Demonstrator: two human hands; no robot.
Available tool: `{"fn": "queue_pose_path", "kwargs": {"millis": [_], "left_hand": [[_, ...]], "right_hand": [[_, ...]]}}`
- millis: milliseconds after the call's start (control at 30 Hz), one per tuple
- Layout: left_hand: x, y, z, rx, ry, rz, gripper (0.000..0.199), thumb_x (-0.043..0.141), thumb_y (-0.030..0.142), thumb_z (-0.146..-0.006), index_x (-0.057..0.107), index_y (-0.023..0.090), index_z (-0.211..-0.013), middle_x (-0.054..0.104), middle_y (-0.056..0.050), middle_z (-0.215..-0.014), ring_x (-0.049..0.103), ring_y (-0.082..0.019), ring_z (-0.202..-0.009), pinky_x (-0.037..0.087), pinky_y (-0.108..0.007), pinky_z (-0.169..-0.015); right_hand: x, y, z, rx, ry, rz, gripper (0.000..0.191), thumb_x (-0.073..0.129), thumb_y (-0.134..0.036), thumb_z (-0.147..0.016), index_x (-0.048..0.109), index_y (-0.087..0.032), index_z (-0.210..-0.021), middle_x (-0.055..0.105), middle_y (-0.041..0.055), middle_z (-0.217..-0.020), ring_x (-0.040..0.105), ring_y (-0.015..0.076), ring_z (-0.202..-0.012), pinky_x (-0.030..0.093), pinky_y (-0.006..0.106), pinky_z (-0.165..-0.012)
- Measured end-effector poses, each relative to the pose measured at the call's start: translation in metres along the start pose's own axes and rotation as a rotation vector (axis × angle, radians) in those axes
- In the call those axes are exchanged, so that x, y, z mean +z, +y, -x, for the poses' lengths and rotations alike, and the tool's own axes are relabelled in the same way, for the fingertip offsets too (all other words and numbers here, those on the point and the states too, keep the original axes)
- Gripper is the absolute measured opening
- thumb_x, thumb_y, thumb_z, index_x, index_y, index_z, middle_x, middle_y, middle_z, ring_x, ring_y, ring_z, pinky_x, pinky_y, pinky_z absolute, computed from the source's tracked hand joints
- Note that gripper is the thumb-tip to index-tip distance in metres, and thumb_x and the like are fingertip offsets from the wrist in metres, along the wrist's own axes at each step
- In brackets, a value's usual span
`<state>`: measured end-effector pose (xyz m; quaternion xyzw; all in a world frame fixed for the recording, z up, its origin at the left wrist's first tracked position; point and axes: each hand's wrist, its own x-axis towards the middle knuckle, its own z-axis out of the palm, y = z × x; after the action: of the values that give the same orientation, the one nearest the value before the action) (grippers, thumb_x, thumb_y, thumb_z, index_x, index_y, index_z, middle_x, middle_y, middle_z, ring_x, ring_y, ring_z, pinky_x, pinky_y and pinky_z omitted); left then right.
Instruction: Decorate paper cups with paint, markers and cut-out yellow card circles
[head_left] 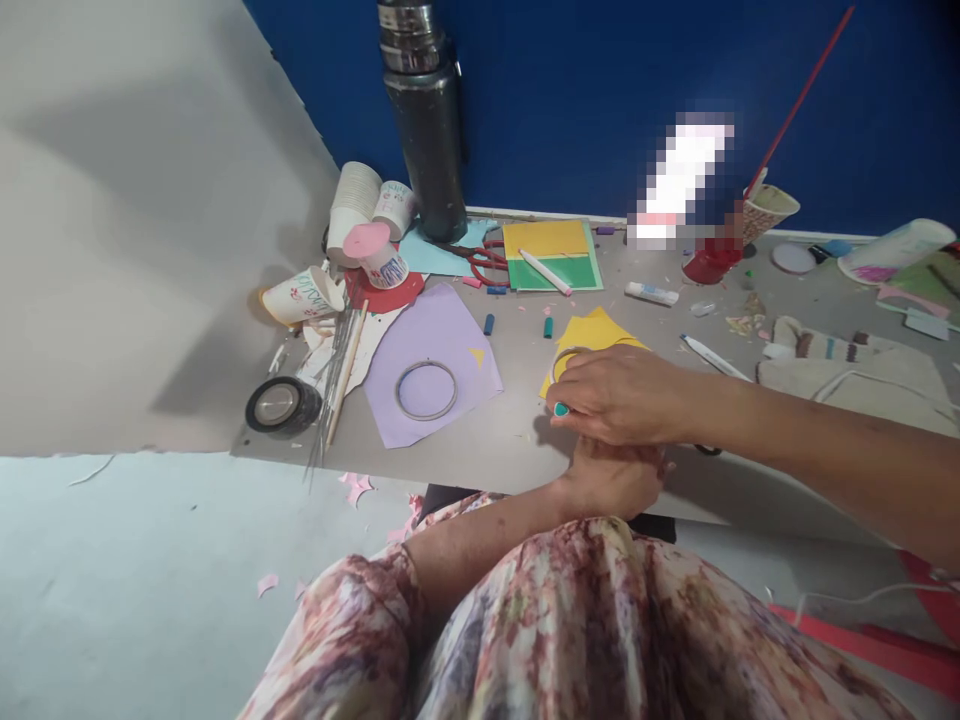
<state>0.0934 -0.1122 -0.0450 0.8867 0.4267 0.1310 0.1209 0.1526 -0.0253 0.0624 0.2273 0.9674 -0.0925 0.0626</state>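
Note:
My right hand [619,395] is closed over the yellow paper [600,328], its fingers curled round a marker whose teal end [561,410] sticks out at the left. Under those fingers the edge of a thin round hoop [564,360] lies on the yellow paper. My left hand [615,478] crosses just below the right one, close to the table's front edge, and its fingers are mostly hidden. To the left, a grey ring [426,390] lies flat on a purple sheet [442,330]. A loose teal cap [548,328] is beside the yellow paper.
Red-handled scissors [484,262] and coloured sheets [551,255] lie at the back, near a tall dark flask [426,140]. Paper cups [300,295], thin wires [341,375] and black tape [281,404] crowd the left. A red paint pot [712,262] and a cloth glove [847,365] are right.

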Motion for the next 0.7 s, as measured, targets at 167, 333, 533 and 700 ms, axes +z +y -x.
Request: {"fn": "queue_pose_path", "kwargs": {"millis": [167, 333, 533, 700], "left_hand": [[-0.013, 0.001, -0.003, -0.032, -0.023, 0.043, 0.049, 0.049, 0.043, -0.104, 0.057, 0.014, -0.142, 0.065, -0.018, -0.139, 0.054, -0.036, -0.137, 0.044, -0.054, -0.113], [-0.020, 0.000, -0.003, -0.041, 0.035, 0.062, 0.051, 0.061, 0.043, -0.097, 0.060, 0.010, -0.135, 0.056, -0.025, -0.147, 0.048, -0.039, -0.143, 0.041, -0.057, -0.116], [-0.022, 0.002, -0.003, -0.041, 0.030, 0.052, 0.043, 0.070, 0.039, -0.090, 0.066, 0.010, -0.123, 0.043, -0.029, -0.159, 0.036, -0.045, -0.153, 0.031, -0.063, -0.123], [-0.028, 0.004, -0.003, -0.044, -0.015, 0.041, 0.041, 0.067, 0.035, -0.092, 0.065, 0.008, -0.123, 0.044, -0.029, -0.159, 0.033, -0.047, -0.154, 0.026, -0.064, -0.126]], "right_hand": [[-0.006, 0.001, -0.015, 0.065, -0.021, -0.026, 0.022, 0.058, -0.033, -0.100, 0.073, -0.020, -0.090, 0.075, 0.0073, -0.080, 0.064, 0.0213, -0.078, 0.031, 0.031, -0.064], [-0.009, 0.010, -0.033, 0.185, -0.018, 0.007, 0.030, 0.052, -0.038, -0.101, 0.072, -0.019, -0.089, 0.075, 0.0085, -0.081, 0.061, 0.0204, -0.072, 0.025, 0.031, -0.060], [-0.008, 0.046, -0.039, 0.357, 0.227, -0.096, 0.033, 0.055, -0.043, -0.097, 0.073, -0.018, -0.086, 0.071, 0.0057, -0.071, 0.058, 0.0188, -0.066, 0.029, 0.031, -0.060], [-0.019, 0.066, -0.014, 0.489, 0.473, -0.420, 0.039, 0.064, -0.047, -0.092, 0.069, -0.019, -0.065, 0.068, 0.0017, -0.062, 0.052, 0.0140, -0.055, 0.035, 0.030, -0.057]]}}
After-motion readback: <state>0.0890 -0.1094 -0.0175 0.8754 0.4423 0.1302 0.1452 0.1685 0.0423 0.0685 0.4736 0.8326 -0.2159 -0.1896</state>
